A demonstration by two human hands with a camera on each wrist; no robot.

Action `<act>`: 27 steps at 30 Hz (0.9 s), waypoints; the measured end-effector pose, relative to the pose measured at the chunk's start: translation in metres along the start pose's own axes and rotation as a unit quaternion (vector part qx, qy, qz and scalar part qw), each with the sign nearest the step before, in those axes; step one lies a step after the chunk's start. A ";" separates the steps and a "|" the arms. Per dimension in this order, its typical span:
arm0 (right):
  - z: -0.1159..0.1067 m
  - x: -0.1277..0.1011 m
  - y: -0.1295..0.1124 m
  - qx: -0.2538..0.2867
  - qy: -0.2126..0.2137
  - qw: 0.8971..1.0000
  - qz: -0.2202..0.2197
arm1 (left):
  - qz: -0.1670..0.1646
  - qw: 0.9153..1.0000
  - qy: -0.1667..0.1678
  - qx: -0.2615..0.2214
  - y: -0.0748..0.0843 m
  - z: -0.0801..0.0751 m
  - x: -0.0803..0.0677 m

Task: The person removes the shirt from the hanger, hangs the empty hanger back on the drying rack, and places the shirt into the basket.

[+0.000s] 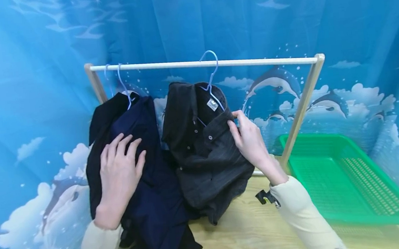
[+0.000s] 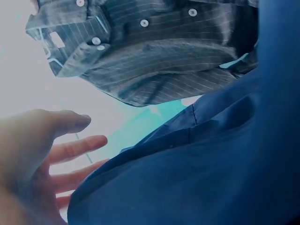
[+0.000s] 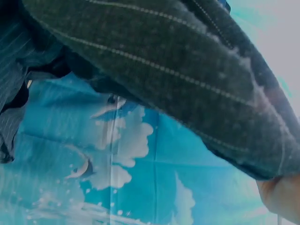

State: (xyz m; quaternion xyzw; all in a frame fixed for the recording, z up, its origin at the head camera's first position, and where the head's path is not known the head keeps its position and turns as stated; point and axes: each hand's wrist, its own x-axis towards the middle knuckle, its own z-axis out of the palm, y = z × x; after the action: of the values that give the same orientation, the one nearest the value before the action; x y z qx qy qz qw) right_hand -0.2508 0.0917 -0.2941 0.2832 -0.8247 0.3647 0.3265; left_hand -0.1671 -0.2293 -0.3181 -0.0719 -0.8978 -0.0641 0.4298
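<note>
A dark pinstriped button-up shirt hangs on a light blue hanger hooked over the rack's rail. At its shoulder, my right hand pinches the cloth between thumb and fingers; in the right wrist view the striped fabric covers most of that hand. My left hand lies with spread fingers against a black garment and a navy garment hanging at the left. From the left wrist view, the fingertips reach the edge of the navy cloth, and the striped shirt's white buttons show above.
The rack has a white rail and wooden side posts. A green plastic basket stands at the right on the wood-patterned table. A small black object shows beside the right cuff. Behind hangs a blue dolphin-print curtain.
</note>
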 end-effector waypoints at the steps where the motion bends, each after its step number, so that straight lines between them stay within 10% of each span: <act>1: -0.003 -0.002 0.002 0.004 0.000 1.000 -0.005 | 0.000 1.000 -0.001 0.000 0.000 0.000 0.000; 27: -0.038 -0.075 0.059 -0.047 -0.031 0.998 -0.012 | 0.041 0.999 0.022 -0.021 0.006 0.013 -0.001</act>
State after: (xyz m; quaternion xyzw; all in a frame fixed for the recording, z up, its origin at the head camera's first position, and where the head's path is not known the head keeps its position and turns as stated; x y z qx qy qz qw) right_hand -0.2329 0.1725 -0.3544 0.2883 -0.8476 0.3123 0.3176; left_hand -0.1757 -0.2214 -0.3266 -0.1159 -0.8829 -0.0664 0.4501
